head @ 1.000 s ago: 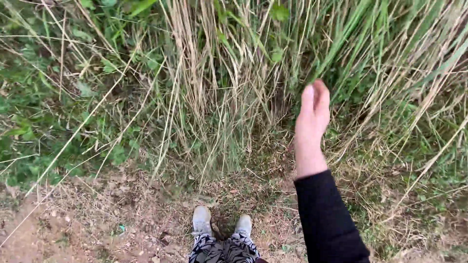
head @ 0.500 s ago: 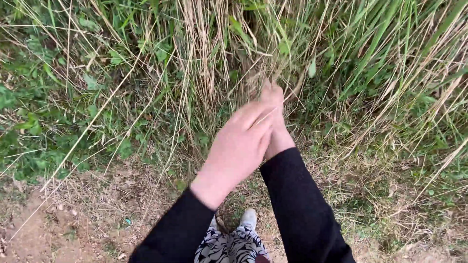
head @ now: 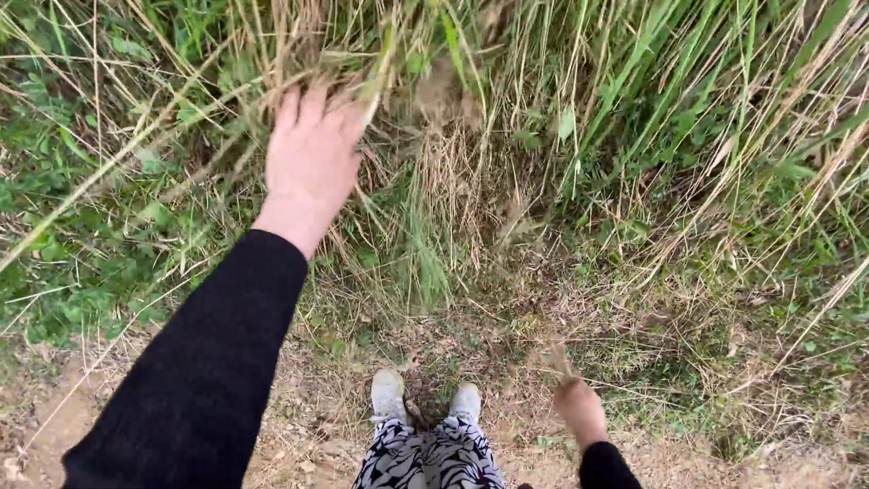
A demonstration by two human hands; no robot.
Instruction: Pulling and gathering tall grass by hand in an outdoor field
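My left hand [head: 312,158], in a black sleeve, reaches up and left into a clump of tall dry grass [head: 434,136]. Its fingers are stretched out and pressed against bent stalks. My right hand [head: 579,409] hangs low by my right shoe [head: 466,403] and is blurred. A wisp of dry grass shows just above it, and I cannot tell whether the hand holds it. My left shoe [head: 389,394] stands beside the other on bare earth, below patterned trousers [head: 430,457].
Tall green and yellow grass fills the top and right [head: 724,136]. Low green weeds [head: 81,263] spread at the left. Trampled dry straw and brown soil [head: 317,426] lie around my feet.
Both hands were together at the middle grass stalks. My left hand has swung up and left into the grass, and my right hand has dropped down beside my feet.
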